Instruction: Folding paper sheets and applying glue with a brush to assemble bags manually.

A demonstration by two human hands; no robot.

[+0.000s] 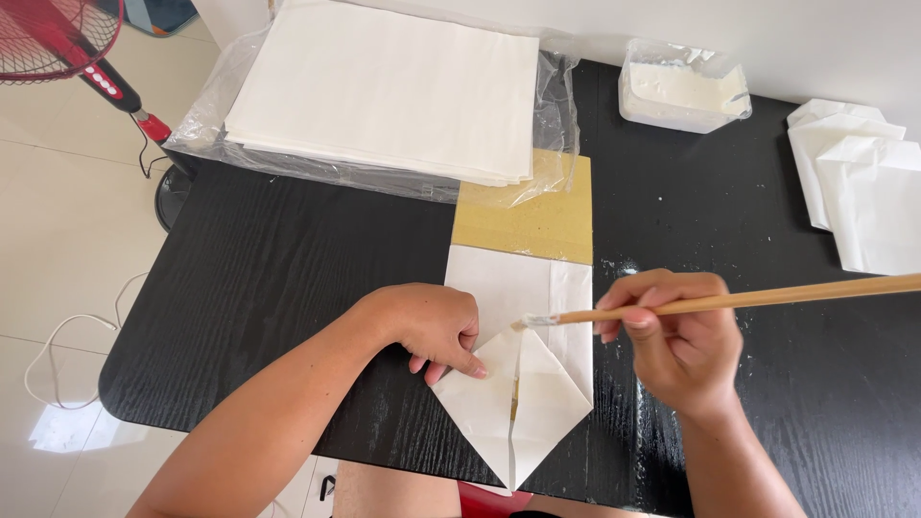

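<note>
Left hand (436, 326) presses white folded paper (523, 384); right hand (676, 336) grips wooden brush (729, 302).

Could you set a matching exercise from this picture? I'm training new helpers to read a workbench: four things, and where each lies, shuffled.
Things:
1. paper stack
2. paste tub
3. brush
4. folded paper

Places:
A. held in the right hand
B. far left, on clear plastic
C. pressed under the left hand
D. far edge, right of the stack

Pairs: 1-B, 2-D, 3-A, 4-C
</note>
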